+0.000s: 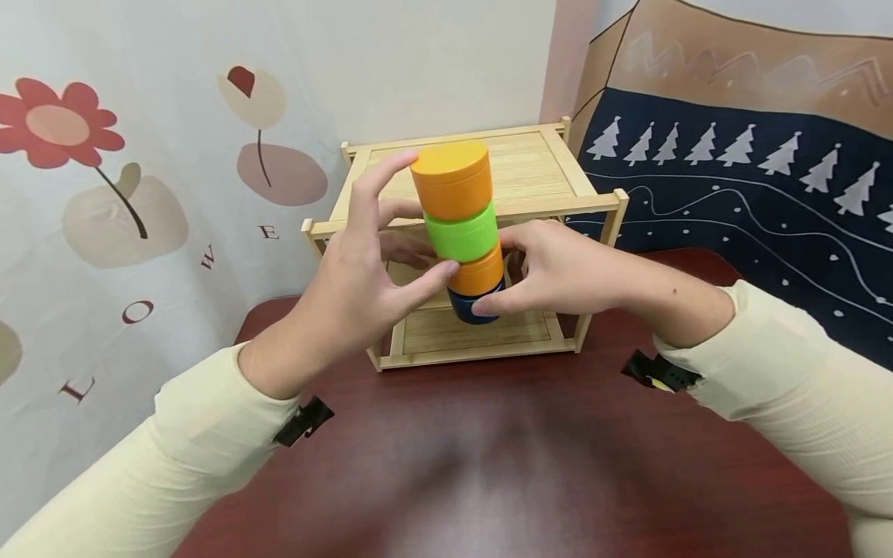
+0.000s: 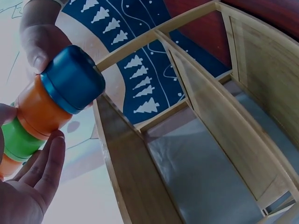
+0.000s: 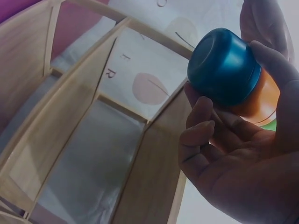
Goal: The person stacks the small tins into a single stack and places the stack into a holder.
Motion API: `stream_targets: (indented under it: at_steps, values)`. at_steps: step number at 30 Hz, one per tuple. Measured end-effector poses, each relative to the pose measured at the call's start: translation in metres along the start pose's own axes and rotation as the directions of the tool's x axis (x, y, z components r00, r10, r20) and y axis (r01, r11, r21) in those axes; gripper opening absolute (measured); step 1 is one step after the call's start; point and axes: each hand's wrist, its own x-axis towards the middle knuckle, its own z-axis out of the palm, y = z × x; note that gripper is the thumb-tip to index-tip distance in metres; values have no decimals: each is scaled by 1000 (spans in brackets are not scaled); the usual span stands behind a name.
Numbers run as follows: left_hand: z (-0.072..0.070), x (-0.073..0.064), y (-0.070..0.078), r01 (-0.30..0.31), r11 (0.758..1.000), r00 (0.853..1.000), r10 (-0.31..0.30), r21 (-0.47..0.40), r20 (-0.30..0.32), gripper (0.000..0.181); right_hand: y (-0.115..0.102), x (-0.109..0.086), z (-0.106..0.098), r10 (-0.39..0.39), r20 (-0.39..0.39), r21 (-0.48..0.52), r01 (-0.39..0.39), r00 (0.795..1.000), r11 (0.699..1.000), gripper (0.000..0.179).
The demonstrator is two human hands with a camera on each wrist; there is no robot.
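Both hands hold a slightly tilted stack of round, lidded-looking containers in front of a wooden shelf. The top orange container (image 1: 453, 182) is the widest. Beneath it come a green container (image 1: 463, 235), a smaller orange container (image 1: 481, 273) and a dark blue container (image 1: 464, 307) at the bottom. My left hand (image 1: 370, 263) grips the stack from the left, index fingertip at the top rim and thumb by the green and lower orange ones. From the right, my right hand (image 1: 561, 267) holds the blue container (image 3: 226, 67) between thumb and fingers; some fingers are hidden behind the stack.
A two-tier wooden shelf (image 1: 558, 203) stands behind the stack on a dark red table (image 1: 481, 457). Its upper board lies close behind the hands. A curtain with flower prints (image 1: 174, 310) hangs at left, and a navy tree-patterned cloth (image 1: 732, 186) at right.
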Motion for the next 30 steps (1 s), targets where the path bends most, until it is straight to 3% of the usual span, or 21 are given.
stream_targets:
  at_steps: [9, 17, 24, 30]
  values:
    - [-5, 10, -4, 27, 999, 999, -29, -38, -42, 95, -5, 8, -10, 4, -3, 5, -4, 1000, 1000, 42]
    - [-12, 23, -5, 29, 999, 999, -28, 17, -29, 94, -7, 13, -18, 19, -29, 3, -19, 999, 1000, 40]
    - [-17, 32, -3, 66, 997, 997, -67, -35, -24, 94, -11, 18, -26, 18, -28, 3, -18, 999, 1000, 40]
    - [-22, 40, -4, 78, 997, 997, -79, -16, -23, 95, -14, 23, -33, 16, -32, -16, -16, 999, 1000, 39]
